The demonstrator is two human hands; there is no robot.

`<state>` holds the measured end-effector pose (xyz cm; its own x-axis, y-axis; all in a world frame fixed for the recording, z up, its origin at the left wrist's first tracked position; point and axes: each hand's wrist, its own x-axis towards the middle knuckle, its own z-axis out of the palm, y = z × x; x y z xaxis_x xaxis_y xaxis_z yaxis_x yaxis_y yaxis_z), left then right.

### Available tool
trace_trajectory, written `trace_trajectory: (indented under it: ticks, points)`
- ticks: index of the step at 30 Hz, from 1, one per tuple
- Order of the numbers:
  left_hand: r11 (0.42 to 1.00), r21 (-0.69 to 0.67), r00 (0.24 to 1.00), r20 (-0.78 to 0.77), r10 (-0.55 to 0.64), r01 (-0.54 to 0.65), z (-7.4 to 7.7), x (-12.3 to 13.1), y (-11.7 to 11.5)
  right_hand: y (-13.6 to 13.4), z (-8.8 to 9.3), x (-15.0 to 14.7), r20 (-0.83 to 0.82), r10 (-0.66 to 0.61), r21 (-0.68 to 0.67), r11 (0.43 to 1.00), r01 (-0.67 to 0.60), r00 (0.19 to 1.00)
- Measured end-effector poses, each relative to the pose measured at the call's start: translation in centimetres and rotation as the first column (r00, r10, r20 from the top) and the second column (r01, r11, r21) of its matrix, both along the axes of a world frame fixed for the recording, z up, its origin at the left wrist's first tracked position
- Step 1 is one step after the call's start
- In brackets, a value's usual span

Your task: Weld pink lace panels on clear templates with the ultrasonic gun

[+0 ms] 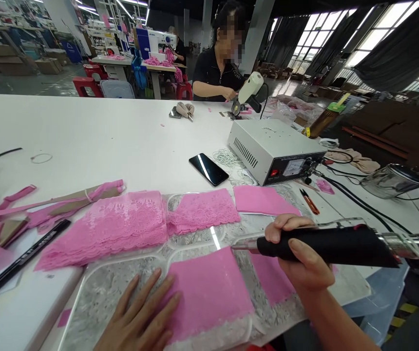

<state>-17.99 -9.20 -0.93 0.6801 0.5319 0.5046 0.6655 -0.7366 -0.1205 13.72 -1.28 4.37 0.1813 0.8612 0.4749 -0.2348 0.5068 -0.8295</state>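
Observation:
My right hand (pixel 306 263) is wrapped around a black-gripped handheld welding gun (pixel 326 246) that lies nearly level, its thin metal tip pointing left. The tip is at the upper right corner of a smooth pink fabric piece (pixel 209 292); whether it touches cannot be made out. My left hand (pixel 140 312) is flat with fingers spread, fingertips on the left edge of that piece. Beneath lies a marbled grey board (pixel 114 280). Beyond it are a stack of pink lace pieces (pixel 129 219), a smaller lace piece (pixel 205 209) and a plain pink stack (pixel 262 199). Another pink piece (pixel 271 278) is partly hidden under the gun.
A grey power box (pixel 275 148) with cables (pixel 363 200) stands at the back right, beside a phone (pixel 208 169). A black marker (pixel 25 257) and pink strips (pixel 66 197) lie at left. Orange snips (pixel 309 201) are near the box. A co-worker (pixel 219 63) works across the table.

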Motion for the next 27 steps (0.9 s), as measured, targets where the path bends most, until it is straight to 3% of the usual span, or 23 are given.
trace_trajectory:
  ticks: [7, 13, 16, 22, 27]
  points:
    - [0.984, -0.176, 1.0, 0.008, 0.001, 0.0, 2.2, -0.1, -1.5, -3.1, 0.7, 1.9, -0.018, 0.092, -0.083, 0.992, -0.093, 0.996]
    - [0.99, -0.126, 0.994, 0.092, -0.051, 0.062, 0.8, -0.5, -1.7, -6.4, 0.3, 3.0, 0.004, 0.112, -0.222, 0.969, -0.108, 0.994]
    - [0.991, -0.116, 0.992, 0.112, -0.048, 0.061, 0.6, -0.4, -1.5, -6.7, 0.2, 3.1, 0.014, 0.101, -0.218, 0.971, -0.096, 0.995]
    - [0.977, -0.203, 0.998, 0.007, -0.06, 0.06, 2.1, -0.4, -1.6, -6.2, 0.1, 2.8, 0.013, 0.108, -0.18, 0.978, -0.104, 0.994]
    - [0.978, -0.203, 0.998, -0.017, -0.059, 0.054, 2.3, -0.5, -1.7, -6.0, 0.1, 2.5, 0.007, 0.112, -0.162, 0.981, -0.109, 0.994]
